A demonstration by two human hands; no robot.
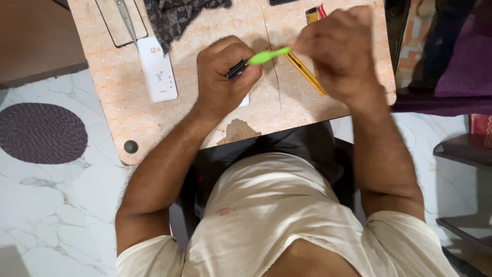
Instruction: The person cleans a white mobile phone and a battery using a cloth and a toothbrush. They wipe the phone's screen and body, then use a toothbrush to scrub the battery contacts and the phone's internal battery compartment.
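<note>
My left hand is closed around a small black part from which a bright green flexible stick juts to the right. My right hand pinches the far tip of that green stick with its fingertips. Both hands hover over a small table with an orange patterned top. A yellow pencil-like tool lies on the table under my right hand. Something white peeks out beneath my left hand.
A white rectangular device lies to the left, next to a dark patterned cloth and metal scissors. A chip shows in the table's near edge. A dark oval rug lies on the marble floor.
</note>
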